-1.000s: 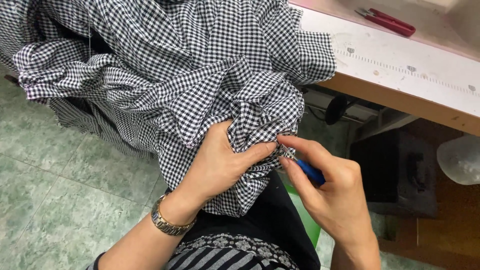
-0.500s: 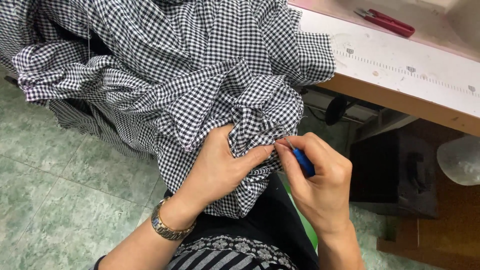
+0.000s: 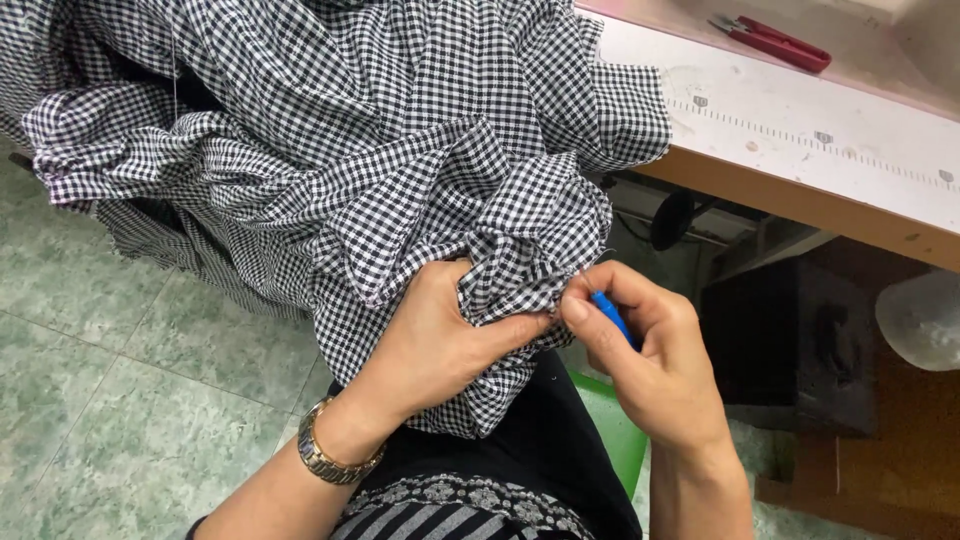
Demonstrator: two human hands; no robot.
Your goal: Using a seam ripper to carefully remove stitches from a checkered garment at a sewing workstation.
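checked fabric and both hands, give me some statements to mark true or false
1. The left hand pinches a bunched part of the checked fabric. True.
2. The right hand holds a yellow pencil. False: it holds a small blue-handled tool against the fabric.
3. A metal wristwatch sits on the left wrist. True.
4. The red-handled snips lie on the floor. False: they lie on the table.
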